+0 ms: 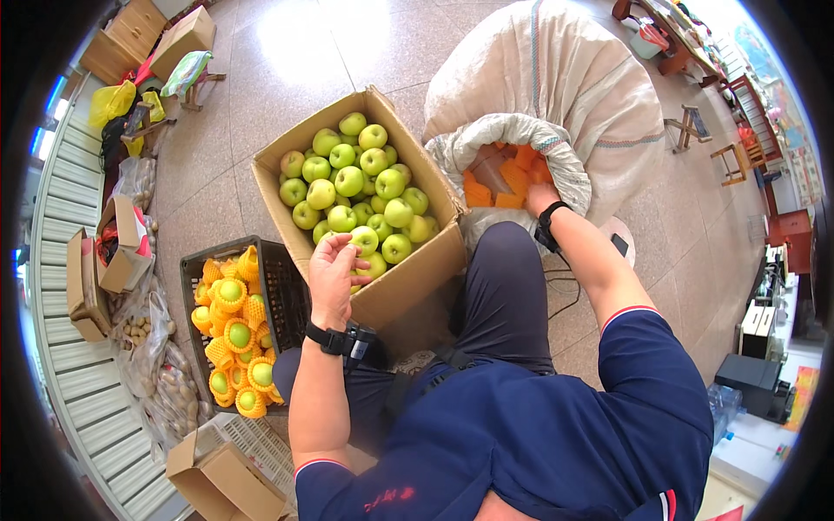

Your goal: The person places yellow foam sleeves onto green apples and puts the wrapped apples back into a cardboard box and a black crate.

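A cardboard box (397,286) full of green apples (349,181) stands before me. My left hand (333,273) is over its near left corner, fingers bent above the apples; whether it touches one I cannot tell. My right hand (542,197) reaches into the rolled mouth of a large white woven sack (547,71), at the orange foam fruit nets (515,177) inside; its fingertips are hidden. Left of the box, a black plastic crate (283,280) holds green apples in yellow-orange foam nets (238,334).
Plastic bags of potatoes (140,329) and opened cardboard boxes (228,482) lie along the left side. Small folding stools (689,127) stand farther off on the tiled floor. A dark cable (567,296) lies on the floor beside my right knee.
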`<state>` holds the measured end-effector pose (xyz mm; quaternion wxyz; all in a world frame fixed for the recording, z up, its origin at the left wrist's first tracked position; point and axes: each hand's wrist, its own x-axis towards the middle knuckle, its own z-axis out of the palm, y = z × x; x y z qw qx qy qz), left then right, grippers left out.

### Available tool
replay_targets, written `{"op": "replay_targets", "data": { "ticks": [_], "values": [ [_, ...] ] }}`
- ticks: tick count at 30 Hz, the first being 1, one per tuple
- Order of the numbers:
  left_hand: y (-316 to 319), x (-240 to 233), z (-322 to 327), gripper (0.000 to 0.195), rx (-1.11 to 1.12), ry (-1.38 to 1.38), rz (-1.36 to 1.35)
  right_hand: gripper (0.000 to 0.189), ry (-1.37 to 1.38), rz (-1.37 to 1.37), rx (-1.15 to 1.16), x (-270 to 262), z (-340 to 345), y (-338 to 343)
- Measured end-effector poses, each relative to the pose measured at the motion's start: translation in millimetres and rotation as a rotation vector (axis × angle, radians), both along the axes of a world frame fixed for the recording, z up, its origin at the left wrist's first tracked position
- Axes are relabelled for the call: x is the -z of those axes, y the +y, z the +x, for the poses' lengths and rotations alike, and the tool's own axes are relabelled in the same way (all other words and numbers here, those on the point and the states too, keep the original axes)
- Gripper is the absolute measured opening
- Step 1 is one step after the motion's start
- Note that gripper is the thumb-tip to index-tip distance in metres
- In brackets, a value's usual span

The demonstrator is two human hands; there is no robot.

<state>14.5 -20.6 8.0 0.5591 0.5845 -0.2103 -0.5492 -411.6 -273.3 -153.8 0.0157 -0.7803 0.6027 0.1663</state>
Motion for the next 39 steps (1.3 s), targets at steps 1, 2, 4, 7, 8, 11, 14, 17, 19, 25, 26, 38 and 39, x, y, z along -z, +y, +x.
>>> {"op": "replay_targets", "data": {
  "ticks": [1, 2, 4, 7, 8, 11, 14, 17, 19, 25, 26, 38, 39],
  "values": [
    [1.6, 0.1, 1.2, 0.023, -0.004, -0.002, 0.000, 0.024, 0.022, 0.057, 0.004, -3.1, 3.8, 0.0],
    [2.3, 0.2, 1.6, 0.022, -0.005, -0.003, -0.002, 0.025, 0.046, 0.111, 0.011, -7.2, 6.0, 0.1],
    [5.5, -0.6, 3.5, 0.022, -0.013, -0.008, 0.001, 0.025, -0.019, 0.066, 0.021, -17.8, 16.0, 4.3],
    [6.0, 0.1, 3.2, 0.022, -0.015, -0.020, -0.004, 0.025, -0.189, -0.082, 0.008, -36.9, 27.2, 9.7],
    [5.7, 0.5, 2.8, 0.023, -0.016, -0.032, -0.008, 0.024, -0.298, -0.181, -0.021, -43.8, 30.6, 11.4],
    [9.8, -2.0, 4.2, 0.023, -0.023, -0.034, -0.010, 0.020, -0.624, -0.246, -0.188, -70.2, 47.5, 21.8],
    [8.3, -1.4, 0.9, 0.023, -0.020, -0.015, -0.025, 0.025, -0.835, -0.135, -0.166, -91.3, 49.5, 24.5],
    [12.6, -5.2, 1.9, 0.024, -0.049, -0.032, -0.016, 0.032, -1.112, -0.039, -0.083, -112.4, 61.4, 34.0],
    [15.3, -2.6, 5.5, 0.025, -0.065, -0.035, -0.023, 0.048, -1.143, 0.055, -0.083, -125.2, 67.0, 36.9],
    [24.6, 3.3, 15.3, 0.032, -0.111, -0.095, 0.009, 0.083, -1.469, 0.281, -0.129, -155.7, 107.5, 59.6],
    [27.7, 3.0, 15.8, 0.033, -0.114, -0.101, 0.001, 0.084, -1.436, 0.316, -0.154, -160.0, 113.7, 64.4],
    [33.0, -1.9, 6.6, 0.031, 0.026, -0.042, -0.094, 0.028, -1.024, 0.443, -0.548, -210.4, 206.3, 154.7],
    [32.6, -3.1, 6.9, 0.031, 0.055, 0.001, -0.125, 0.030, -0.993, 0.418, -0.610, -207.3, 216.4, 158.2]
  ]
}}
